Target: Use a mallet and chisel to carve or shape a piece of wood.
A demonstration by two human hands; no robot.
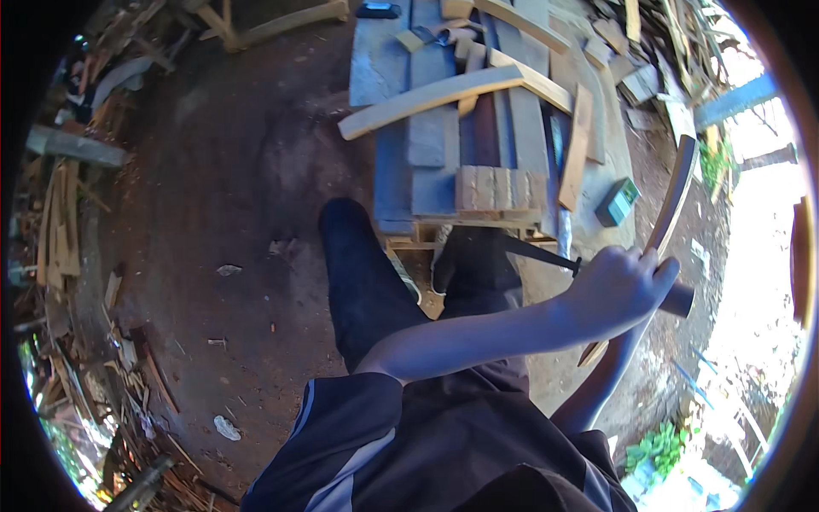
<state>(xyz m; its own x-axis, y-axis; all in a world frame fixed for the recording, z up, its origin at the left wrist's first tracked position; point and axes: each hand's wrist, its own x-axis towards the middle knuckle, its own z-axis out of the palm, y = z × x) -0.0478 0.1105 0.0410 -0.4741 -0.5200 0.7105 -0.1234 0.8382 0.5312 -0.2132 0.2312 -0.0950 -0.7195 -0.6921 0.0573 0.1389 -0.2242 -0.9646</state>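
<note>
My left hand [618, 288] reaches across my body to the right, its fingers closed. It looks wrapped round the wooden handle [680, 300] of a long tool, whose thick end sticks out past the thumb. On the other side, a narrow dark metal blade [546, 254] points left over my right leg. A curved wood strip [676, 194] runs upright behind this hand, its lower end showing below the wrist. My right forearm [597, 388] rises toward the same spot. The left hand and forearm cover the right hand, so its fingers do not show.
Ahead stands a low plank bench [431, 141] carrying curved wood pieces [431, 100] and a thick block [501, 189]. A small green and black box [618, 202] sits right of it. Scrap wood [60, 222] is piled along the left, with more offcuts at the far right.
</note>
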